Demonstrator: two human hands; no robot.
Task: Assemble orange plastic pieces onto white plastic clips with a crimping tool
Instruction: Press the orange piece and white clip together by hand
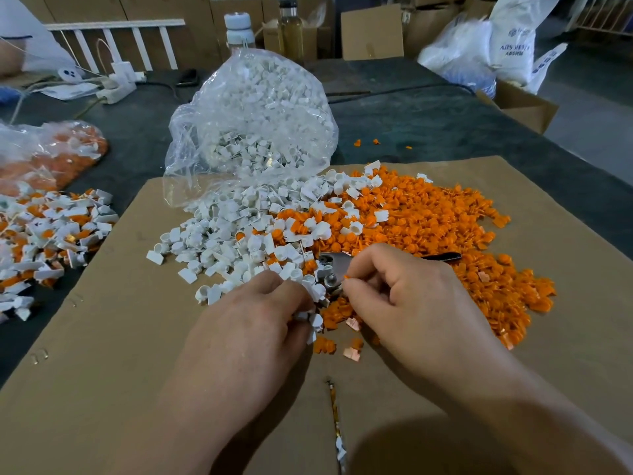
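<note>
At the far edge of the cardboard sheet [137, 337], a clear plastic bag [253, 108] lies on its side. It is filled with white clips [233, 234], which spill out into a loose pile. Orange pieces [428, 217] form a second pile touching it on the right. A smaller bag [51, 152] at far left holds orange and white parts. Left hand [260, 313]: fingers curled round several white clips. Right hand [404, 296]: fingertips pinch one orange piece. The crimping tool [330, 269] lies on the piles just beyond both hands, partly hidden.

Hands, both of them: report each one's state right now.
Left hand: closed, fingers curled round several white clips.
Right hand: closed, fingers pinching a small orange piece by the crimping tool.
</note>
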